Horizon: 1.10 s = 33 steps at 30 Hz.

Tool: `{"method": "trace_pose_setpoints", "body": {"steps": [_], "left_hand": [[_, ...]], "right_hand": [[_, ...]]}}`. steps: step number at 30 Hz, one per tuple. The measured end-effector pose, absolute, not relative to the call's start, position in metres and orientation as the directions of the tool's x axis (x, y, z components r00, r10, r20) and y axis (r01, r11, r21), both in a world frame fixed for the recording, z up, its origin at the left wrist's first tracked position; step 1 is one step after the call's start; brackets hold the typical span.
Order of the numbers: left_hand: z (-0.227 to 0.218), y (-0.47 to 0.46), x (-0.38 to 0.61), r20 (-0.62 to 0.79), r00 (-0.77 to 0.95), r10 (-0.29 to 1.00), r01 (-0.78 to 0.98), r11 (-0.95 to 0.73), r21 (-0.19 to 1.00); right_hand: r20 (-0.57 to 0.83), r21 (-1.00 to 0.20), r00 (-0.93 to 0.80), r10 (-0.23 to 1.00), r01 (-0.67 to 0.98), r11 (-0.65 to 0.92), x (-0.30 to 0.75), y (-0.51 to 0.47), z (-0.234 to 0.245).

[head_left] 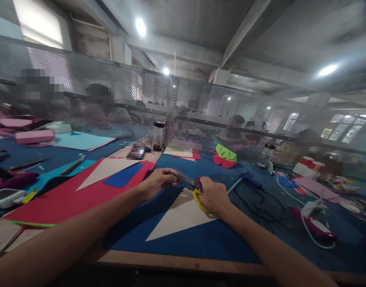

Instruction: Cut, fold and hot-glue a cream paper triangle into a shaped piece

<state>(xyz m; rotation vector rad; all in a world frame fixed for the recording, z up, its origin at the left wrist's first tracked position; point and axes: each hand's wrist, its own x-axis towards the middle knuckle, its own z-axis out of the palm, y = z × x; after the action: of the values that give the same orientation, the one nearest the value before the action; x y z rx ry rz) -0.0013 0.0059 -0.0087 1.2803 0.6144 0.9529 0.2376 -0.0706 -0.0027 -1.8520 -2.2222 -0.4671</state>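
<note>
My right hand [213, 195] is closed round the handles of a pair of scissors [185, 179], which show red and yellow. Their grey blades point left, towards my left hand [161, 181]. The fingers of that hand are pinched together at the blade end. A small dark blue bit with a jagged edge shows under the blades, but whether my left fingers hold it I cannot make out. Below both hands a cream triangular sheet [174, 217] lies on a dark blue surface [219, 243].
To the left lie red sheets [63, 199] with a cream piece and a blue piece [121, 176] on top. Green and red mask shapes [225, 156] stand behind my hands. A glue gun [251, 180] with its cable lies at right. A jar [158, 135] stands by the mesh partition [195, 107].
</note>
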Motion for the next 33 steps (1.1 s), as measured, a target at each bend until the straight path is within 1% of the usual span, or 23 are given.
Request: {"method": "trace_pose_setpoints", "body": {"steps": [11, 19, 23, 29, 33], "left_hand": [[-0.005, 0.004, -0.002, 0.118, 0.506, 0.855, -0.232, 0.002, 0.973], [-0.015, 0.014, -0.007, 0.095, 0.545, 0.833, -0.111, -0.041, 0.993], [-0.017, 0.016, -0.008, 0.095, 0.555, 0.827, -0.084, -0.058, 0.995], [-0.017, 0.016, -0.008, 0.097, 0.556, 0.825, -0.091, -0.056, 0.994], [-0.015, 0.014, -0.006, 0.106, 0.542, 0.834, -0.137, -0.037, 0.99]], "right_hand": [[0.385, 0.109, -0.186, 0.904, 0.982, 0.155, 0.24, -0.067, -0.006], [0.386, 0.133, -0.188, 0.903, 0.98, 0.147, 0.239, -0.069, -0.005], [0.385, 0.145, -0.194, 0.902, 0.978, 0.148, 0.239, -0.068, -0.005], [0.388, 0.146, -0.194, 0.901, 0.978, 0.148, 0.241, -0.068, -0.006], [0.38, 0.146, -0.194, 0.905, 0.978, 0.148, 0.241, -0.068, -0.005]]}}
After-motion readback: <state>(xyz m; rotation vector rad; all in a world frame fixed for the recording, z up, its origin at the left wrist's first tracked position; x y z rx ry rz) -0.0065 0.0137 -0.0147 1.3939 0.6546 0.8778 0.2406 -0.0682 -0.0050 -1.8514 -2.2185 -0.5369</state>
